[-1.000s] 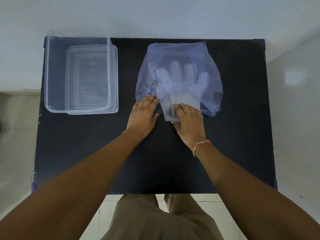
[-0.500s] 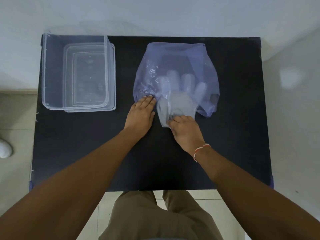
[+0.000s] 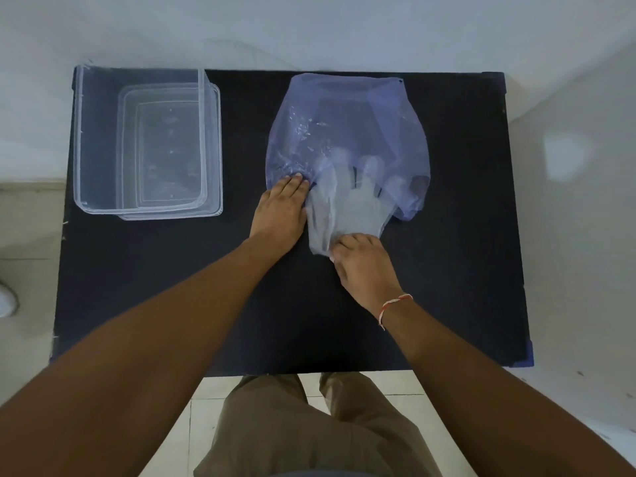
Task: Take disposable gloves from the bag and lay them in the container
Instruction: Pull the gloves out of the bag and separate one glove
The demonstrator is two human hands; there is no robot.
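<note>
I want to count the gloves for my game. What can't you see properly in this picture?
- Glove count: head view; the clear sheets overlap and the bag hazes them.
- Right hand fingertips: curled under at the glove's cuff, so the grip is hidden.
- Container and lid: both clear and stacked, so which lies on top is unclear.
- Left hand: flat on the bag's edge; what lies under it is hidden.

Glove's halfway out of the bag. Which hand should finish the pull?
Right. The right hand already grips the glove at its cuff, outside the bag. The left hand lies flat on the bag's edge, likely pinning it, so keep it there.
</note>
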